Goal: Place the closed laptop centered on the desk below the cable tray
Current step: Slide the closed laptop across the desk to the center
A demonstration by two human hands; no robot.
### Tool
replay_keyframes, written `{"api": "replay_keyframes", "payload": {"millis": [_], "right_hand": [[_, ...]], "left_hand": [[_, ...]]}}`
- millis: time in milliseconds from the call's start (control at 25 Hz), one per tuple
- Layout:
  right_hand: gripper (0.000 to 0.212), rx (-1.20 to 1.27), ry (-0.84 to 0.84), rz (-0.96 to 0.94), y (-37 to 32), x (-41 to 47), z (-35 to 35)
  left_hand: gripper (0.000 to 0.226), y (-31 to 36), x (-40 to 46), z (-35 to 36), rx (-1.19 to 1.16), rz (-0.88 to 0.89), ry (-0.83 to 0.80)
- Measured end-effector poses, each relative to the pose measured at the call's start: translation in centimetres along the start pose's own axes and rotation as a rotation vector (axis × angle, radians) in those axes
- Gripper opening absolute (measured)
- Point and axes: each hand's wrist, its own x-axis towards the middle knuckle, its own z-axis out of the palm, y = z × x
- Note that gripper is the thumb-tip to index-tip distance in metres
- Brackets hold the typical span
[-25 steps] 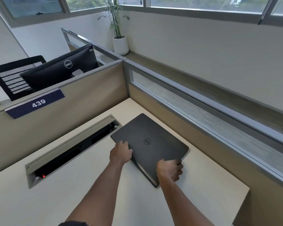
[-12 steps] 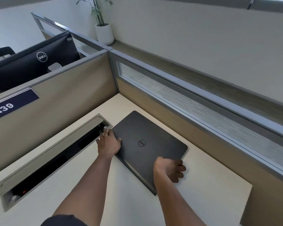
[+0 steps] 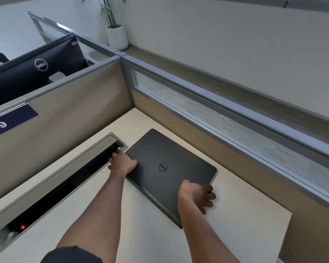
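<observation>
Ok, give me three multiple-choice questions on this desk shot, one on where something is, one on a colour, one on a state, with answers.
1. Where does the laptop lie relative to the cable tray?
A. Inside it
B. Beside its right end, near the desk corner
C. At its left end

2. What colour is the pot on the ledge?
A. White
B. Red
C. Black

3. What state is the laptop in?
A. Open, screen lit
B. Half open
C. Closed, lid up

Answers:
1. B, its corner nearly meets the tray's right end.
2. A, a white pot holds the plant.
3. C, the logo lid faces up, with the left hand and right hand at its edges.
</observation>
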Motion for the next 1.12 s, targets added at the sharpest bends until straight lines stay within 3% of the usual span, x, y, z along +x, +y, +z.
{"api": "replay_keyframes", "payload": {"millis": [360,760,840,1120], "right_hand": [[0.058,0.085,-0.018,0.006,0.5,0.9,-1.4],[0.037,0.14,-0.09,-0.097,0.4,1.7,-3.2],[0.036,0.076,-0.178,-0.212,1.4,-0.8,-3.4],[0.041,-0.02,-0.304,-0.349,1.4,-2.0,-2.6]], "left_hand": [[0.069,-0.8,-2.0,-0.2,-0.216,-0.085,0.011],[0.07,-3.8,-6.3,0.9,-0.354,-0.285,0.089],[0.07,-7.6,-9.3,0.0,-0.419,-0.419,0.152],[0.061,-12.4,-13.8,0.8,-0.54,-0.59,0.206]]}}
